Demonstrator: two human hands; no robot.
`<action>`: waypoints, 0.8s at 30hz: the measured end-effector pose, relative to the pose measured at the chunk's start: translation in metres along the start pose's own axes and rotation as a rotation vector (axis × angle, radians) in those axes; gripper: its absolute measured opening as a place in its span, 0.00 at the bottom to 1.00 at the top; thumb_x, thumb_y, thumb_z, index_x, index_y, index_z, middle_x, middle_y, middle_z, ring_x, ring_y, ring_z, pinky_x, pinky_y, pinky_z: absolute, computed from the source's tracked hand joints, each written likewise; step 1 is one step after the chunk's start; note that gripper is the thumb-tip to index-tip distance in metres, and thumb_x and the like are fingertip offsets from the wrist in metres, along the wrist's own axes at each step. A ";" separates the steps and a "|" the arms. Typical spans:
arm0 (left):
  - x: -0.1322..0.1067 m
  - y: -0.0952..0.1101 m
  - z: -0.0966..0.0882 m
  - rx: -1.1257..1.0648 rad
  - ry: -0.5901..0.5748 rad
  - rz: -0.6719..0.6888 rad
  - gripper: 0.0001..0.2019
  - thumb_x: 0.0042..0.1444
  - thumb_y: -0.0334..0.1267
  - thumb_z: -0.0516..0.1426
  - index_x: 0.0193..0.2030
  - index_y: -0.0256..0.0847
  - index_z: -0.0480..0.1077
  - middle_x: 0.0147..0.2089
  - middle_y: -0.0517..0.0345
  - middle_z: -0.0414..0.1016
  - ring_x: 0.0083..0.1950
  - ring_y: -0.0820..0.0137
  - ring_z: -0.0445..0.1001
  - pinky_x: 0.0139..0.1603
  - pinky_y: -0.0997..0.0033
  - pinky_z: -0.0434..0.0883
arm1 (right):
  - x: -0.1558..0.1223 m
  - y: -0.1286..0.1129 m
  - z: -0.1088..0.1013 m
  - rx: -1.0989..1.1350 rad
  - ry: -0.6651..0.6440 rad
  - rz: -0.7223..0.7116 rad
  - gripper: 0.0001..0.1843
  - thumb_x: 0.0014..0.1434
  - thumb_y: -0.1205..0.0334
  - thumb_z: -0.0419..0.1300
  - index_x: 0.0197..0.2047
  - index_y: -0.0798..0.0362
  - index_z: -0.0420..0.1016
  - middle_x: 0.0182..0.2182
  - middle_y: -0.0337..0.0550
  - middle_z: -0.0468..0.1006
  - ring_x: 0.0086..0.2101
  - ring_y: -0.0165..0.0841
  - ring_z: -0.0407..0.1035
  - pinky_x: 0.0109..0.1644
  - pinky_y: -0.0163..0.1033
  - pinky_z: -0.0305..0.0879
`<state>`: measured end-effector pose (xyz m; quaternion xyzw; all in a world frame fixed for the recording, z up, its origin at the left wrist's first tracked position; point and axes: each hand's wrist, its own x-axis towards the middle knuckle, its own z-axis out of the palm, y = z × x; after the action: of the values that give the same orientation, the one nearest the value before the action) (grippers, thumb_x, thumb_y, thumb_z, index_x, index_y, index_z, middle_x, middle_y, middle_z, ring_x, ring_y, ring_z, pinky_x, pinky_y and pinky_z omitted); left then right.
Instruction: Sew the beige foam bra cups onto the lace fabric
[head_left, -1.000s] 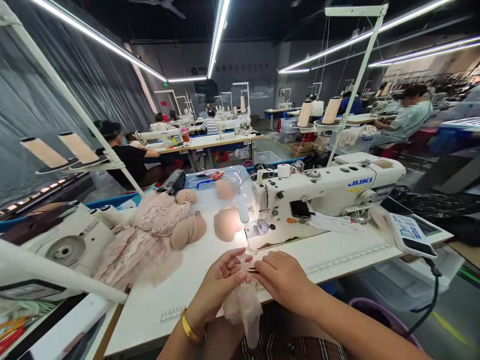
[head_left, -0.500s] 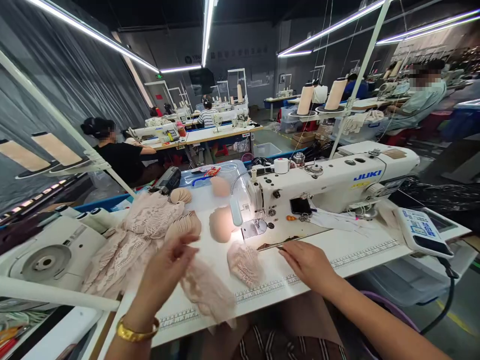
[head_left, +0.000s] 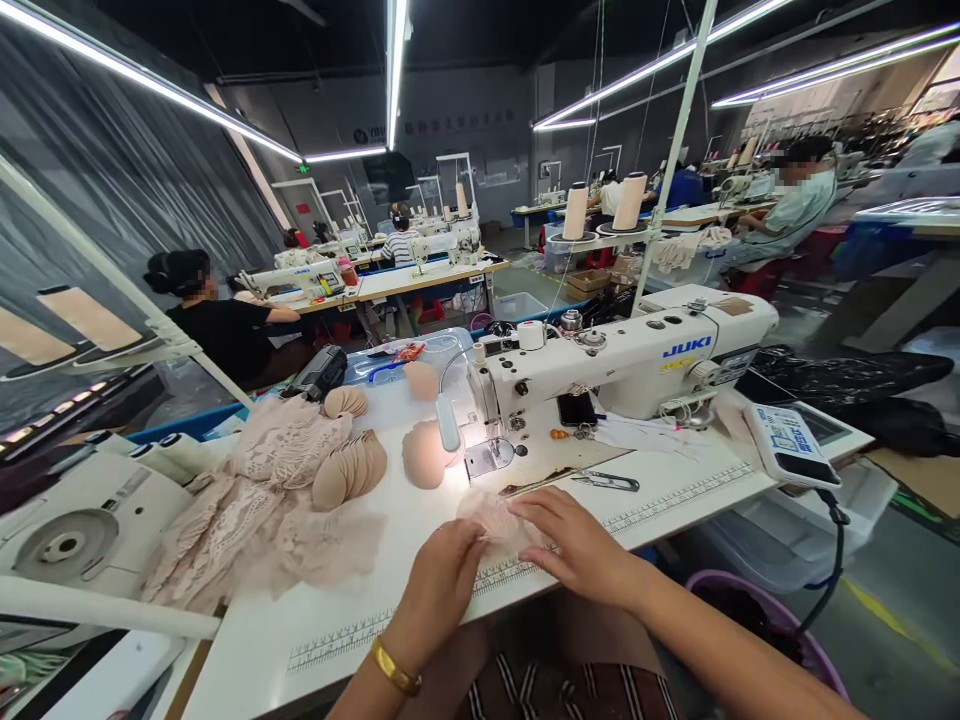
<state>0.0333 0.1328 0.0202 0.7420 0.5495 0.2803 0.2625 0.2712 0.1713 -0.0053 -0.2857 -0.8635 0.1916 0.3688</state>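
Left hand (head_left: 442,570): bare, the forearm behind it bare too
Bracelet (head_left: 395,668): shiny, gold-coloured, a broad smooth band around the wrist just behind the left hand
Right hand (head_left: 566,535): bare, as is its forearm
Garment (head_left: 574,690): dark brown, on the lap below the hands
Garment pattern: thin pale stripes, some slanting

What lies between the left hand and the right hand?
The head view shows pale cloth between the left hand and right hand, touching both, with ruler markings nearer the body.
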 end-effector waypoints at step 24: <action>0.009 -0.022 -0.038 -0.767 0.229 -0.389 0.27 0.53 0.66 0.64 0.30 0.42 0.68 0.28 0.64 0.65 0.31 0.69 0.63 0.33 0.72 0.66 | 0.043 -0.018 0.024 0.531 0.025 0.379 0.16 0.69 0.48 0.58 0.35 0.50 0.69 0.32 0.37 0.68 0.35 0.34 0.64 0.41 0.39 0.62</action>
<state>-0.0059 0.1504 0.0324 0.4378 0.5607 0.4898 0.5041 0.2229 0.1818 0.0112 -0.3372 -0.7102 0.4719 0.3990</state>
